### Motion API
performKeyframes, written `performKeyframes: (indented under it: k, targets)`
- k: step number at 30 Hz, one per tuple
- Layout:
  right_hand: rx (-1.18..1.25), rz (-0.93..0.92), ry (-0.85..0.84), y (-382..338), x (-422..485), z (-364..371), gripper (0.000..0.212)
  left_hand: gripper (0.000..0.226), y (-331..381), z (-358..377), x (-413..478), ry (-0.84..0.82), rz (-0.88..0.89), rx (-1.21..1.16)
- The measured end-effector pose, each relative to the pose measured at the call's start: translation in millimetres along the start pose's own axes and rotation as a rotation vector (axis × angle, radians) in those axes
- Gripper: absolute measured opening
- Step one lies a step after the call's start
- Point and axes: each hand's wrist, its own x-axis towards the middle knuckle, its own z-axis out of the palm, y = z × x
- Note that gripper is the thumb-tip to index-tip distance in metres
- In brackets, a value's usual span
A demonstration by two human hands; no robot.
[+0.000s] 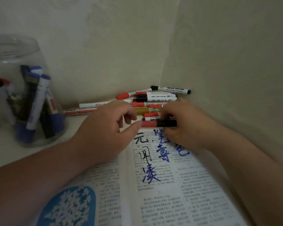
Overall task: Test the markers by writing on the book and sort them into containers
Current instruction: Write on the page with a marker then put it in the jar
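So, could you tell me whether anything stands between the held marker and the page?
Nothing visible lies between the marker and the book. The left hand pinches its red end, the right hand its black end; the red cap seems still on.

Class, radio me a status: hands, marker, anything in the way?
Left hand pinches marker at red end; right hand grips black end. Marker at top edge of book. Pile close behind.

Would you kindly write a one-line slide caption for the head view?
The left hand and right hand grip a red-capped marker over the written-on book; loose markers behind, glass jar at left.
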Motion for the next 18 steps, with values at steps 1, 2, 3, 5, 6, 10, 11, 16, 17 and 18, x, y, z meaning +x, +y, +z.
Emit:
performKeyframes:
  k: [1, 2, 3, 5, 6, 10, 11, 16, 17, 18]
  targets:
    - [0.016, -0.053, 0.04, -1.4, -0.8, 1.0, 0.015, 0.017, 0.5, -0.2, 0.3, -0.027, 0.039, 0.039]
    - [0.033, -0.112, 0.074, -4.2, -1.7, 1.9, 0.016, 0.022, 0.7, -0.6, 0.8, -0.056, 0.072, 0.074]
    - [0.054, -0.175, 0.097, -7.2, -2.5, 2.9, 0.019, 0.028, 0.6, -0.6, 1.3, -0.086, 0.105, 0.106]
    - [0.104, -0.277, 0.088, -13.4, -3.3, 5.5, 0.025, 0.031, 1.8, -1.0, 2.2, -0.15, 0.164, 0.155]
    - [0.136, -0.296, 0.067, -16.0, -4.3, 6.3, 0.027, 0.031, 2.5, -1.2, 2.4, -0.181, 0.181, 0.168]
    - [0.472, -0.128, 0.102, -14.9, -9.5, 10.1, 0.027, 0.029, 4.4, 0.9, 2.5, -0.242, 0.18, 0.157]
    - [0.61, -0.059, 0.137, -14.2, -10.6, 8.4, 0.026, 0.023, 7.0, 1.3, 1.9, -0.257, 0.149, 0.14]
    - [1.228, 0.013, 0.094, -16.0, -17.5, 2.3, 0.017, 0.009, 15.4, 0.7, -5.5, -0.344, -0.012, -0.027]
    - [1.268, -0.012, 0.1, -17.9, -17.7, 2.5, 0.019, 0.015, 17.3, -0.1, -5.7, -0.353, -0.01, -0.061]
    - [1.279, -0.027, 0.108, -20.8, -18.3, 3.3, 0.019, 0.021, 18.8, -1.4, -6.0, -0.368, -0.001, -0.093]
